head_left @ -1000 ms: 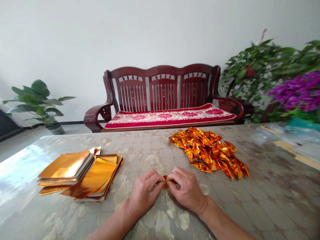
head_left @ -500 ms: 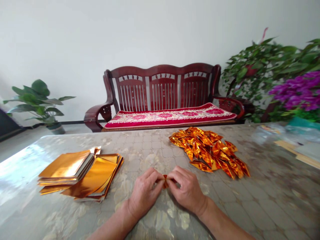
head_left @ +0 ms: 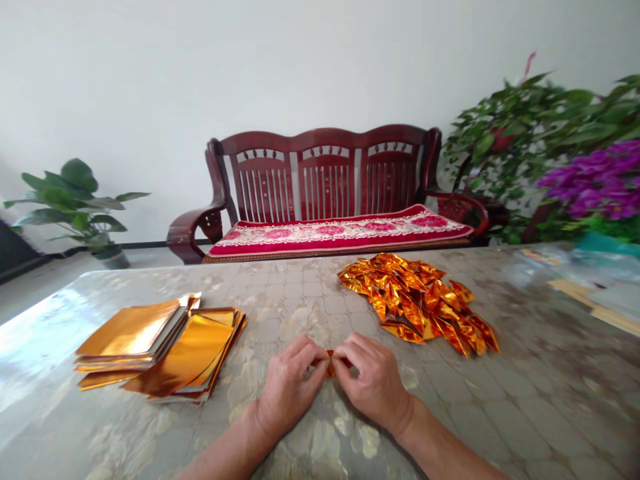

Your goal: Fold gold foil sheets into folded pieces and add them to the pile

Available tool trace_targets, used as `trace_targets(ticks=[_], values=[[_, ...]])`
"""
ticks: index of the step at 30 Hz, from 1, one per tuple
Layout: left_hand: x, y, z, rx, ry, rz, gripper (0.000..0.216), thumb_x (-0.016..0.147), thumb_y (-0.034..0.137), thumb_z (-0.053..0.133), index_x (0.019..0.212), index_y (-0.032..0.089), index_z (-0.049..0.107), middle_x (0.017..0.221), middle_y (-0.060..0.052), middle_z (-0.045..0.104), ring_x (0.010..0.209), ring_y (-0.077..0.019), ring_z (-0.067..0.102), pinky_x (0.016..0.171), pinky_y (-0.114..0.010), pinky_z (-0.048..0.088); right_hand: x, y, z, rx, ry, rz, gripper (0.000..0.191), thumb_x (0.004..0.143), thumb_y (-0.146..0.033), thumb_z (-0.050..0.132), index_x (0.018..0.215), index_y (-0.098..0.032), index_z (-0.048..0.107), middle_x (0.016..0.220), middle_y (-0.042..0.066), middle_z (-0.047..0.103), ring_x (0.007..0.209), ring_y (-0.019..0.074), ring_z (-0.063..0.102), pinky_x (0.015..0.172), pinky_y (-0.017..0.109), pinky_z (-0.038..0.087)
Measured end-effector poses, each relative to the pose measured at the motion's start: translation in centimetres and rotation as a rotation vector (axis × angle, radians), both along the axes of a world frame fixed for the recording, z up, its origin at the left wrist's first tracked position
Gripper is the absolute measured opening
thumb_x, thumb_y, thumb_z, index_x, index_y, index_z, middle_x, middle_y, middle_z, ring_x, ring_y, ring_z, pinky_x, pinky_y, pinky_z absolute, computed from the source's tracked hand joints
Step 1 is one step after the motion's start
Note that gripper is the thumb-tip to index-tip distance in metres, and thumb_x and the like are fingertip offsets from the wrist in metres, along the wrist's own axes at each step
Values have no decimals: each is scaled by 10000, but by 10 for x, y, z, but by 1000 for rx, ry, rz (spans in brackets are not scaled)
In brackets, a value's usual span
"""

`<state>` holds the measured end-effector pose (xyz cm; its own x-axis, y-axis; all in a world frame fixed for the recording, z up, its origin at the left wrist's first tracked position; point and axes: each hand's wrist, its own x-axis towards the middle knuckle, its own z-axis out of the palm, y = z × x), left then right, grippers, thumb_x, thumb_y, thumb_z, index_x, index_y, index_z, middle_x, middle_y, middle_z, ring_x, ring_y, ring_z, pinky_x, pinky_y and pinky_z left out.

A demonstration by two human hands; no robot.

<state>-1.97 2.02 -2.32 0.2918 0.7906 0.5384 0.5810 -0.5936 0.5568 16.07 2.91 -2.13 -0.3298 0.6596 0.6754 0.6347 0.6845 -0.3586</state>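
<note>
One small piece of orange-gold foil [head_left: 331, 368], mostly hidden, was held between two hands just above or on the tabletop [head_left: 525, 407], near its middle; whether it touched the surface could not be told. Left hand [head_left: 293, 375]: fingers pinched narrow on the piece's left end, thumb below. Right hand [head_left: 374, 377]: fingers likewise pinched narrow on its right end, the fingertips of the two hands close together. To the left, well apart from the hands: two overlapping stacks of flat gold sheets [head_left: 129, 328], edges uneven. Beyond the right hand: one heap of folded foil pieces [head_left: 395, 287], pointed and creased, lying loosely on one another. At the far right: clear plastic wrapping [head_left: 535, 265], blurred. Behind the tabletop: one dark red wooden settee [head_left: 326, 141], with a red, floral-patterned seat cover [head_left: 335, 231].
</note>
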Motion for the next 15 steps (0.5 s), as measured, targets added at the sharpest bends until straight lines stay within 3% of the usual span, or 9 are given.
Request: trace_targets(ticks=[15], values=[[-7,-2,1,-5,35,-94,183,956,178,512,823,201,636,795,-17,609,748,-121,596,690,-215,449,2,-7,7,43,-89,87,220,926,-123,461,760,-195,587,696,28,542,667,163,485,626,305,330]])
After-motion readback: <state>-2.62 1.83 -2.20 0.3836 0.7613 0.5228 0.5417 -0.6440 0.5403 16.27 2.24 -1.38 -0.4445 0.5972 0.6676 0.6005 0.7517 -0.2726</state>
